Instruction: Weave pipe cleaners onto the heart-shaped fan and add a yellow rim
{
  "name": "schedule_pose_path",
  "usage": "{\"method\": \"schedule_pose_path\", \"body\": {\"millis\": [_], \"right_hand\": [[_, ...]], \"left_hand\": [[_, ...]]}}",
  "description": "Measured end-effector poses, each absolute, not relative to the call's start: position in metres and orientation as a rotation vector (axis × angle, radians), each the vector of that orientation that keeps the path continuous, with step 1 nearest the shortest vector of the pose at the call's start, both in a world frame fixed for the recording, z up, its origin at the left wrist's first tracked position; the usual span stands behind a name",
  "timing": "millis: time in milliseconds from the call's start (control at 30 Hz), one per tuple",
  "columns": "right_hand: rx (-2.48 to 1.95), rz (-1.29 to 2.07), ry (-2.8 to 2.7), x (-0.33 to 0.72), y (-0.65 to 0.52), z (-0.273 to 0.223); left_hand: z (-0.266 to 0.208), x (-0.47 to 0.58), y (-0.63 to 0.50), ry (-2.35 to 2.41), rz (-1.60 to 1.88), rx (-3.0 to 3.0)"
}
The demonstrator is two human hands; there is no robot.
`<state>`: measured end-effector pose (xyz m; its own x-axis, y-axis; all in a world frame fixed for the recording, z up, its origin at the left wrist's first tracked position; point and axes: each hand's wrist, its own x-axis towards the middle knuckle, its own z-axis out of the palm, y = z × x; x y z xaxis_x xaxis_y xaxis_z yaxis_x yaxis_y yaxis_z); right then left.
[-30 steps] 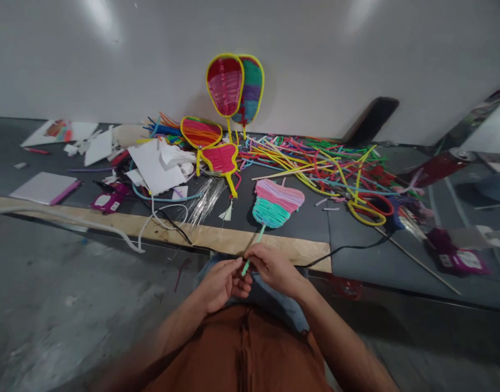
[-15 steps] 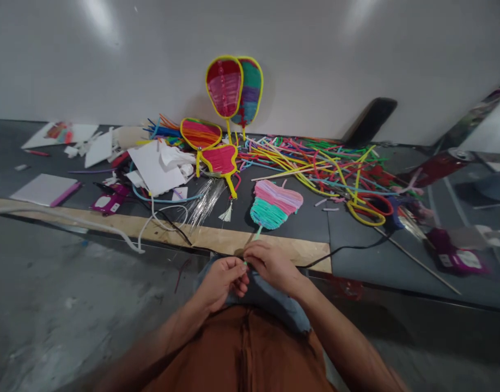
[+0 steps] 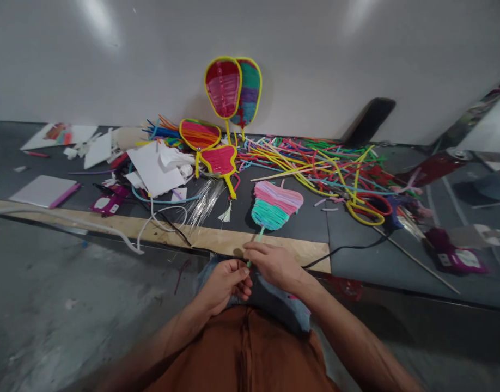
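Observation:
A heart-like fan (image 3: 276, 204), pink and lilac on top and mint green below, made of fuzzy pipe cleaners, lies at the table's front edge. Its pale green handle points toward me. My right hand (image 3: 274, 265) is closed on that handle from above, its fingers hiding part of it. Just below, my left hand (image 3: 227, 280) pinches the handle's lower end between thumb and forefinger. Left of the fan lies a pink, yellow-edged fan (image 3: 219, 161) with a pale tassel (image 3: 225, 212).
A heap of pipe cleaners (image 3: 299, 160) spreads behind the fan. Yellow-handled scissors (image 3: 366, 213) and a purple glue gun (image 3: 454, 253) lie to the right. Two finished fans (image 3: 223, 87) lean on the wall. White scraps (image 3: 158, 169) and a white cable (image 3: 90, 220) are at left.
My left hand has shifted slightly right and down along the handle. The right hand's fingers have straightened a little across it. The fan stays nearly in place.

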<state>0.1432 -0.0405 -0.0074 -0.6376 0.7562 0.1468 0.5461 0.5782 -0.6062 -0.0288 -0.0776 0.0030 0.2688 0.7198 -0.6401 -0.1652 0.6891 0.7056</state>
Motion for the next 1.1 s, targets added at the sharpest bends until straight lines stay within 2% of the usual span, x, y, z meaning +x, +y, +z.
{"method": "schedule_pose_path", "body": {"millis": [133,267,400,700,900,1000,1100], "right_hand": [[-1.346,1.088,-1.731,0.147,-0.062,-0.019],[-1.327,1.538,-1.332,0.138,-0.086,-0.032],[-1.267,1.616,-1.250,0.126,-0.094,-0.037],[-1.252,1.419,-1.377,0.119,-0.092,-0.038],[-1.313,0.705,-1.631,0.122,-0.094,-0.045],[-1.225,0.511,-1.789,0.127,-0.090,-0.044],[-1.165,0.452,-1.911,0.132,-0.084,-0.042]], "left_hand": [[0.004,-0.034,-0.077,1.126,0.703,0.513],[0.003,-0.033,-0.079,1.169,0.761,0.511],[0.002,-0.031,-0.081,1.176,0.751,0.494],[0.008,-0.035,-0.071,1.131,0.708,0.419],[0.014,-0.034,-0.071,1.063,0.681,0.140],[0.014,-0.034,-0.074,1.042,0.665,0.109],[0.013,-0.034,-0.076,1.020,0.662,0.118]]}}
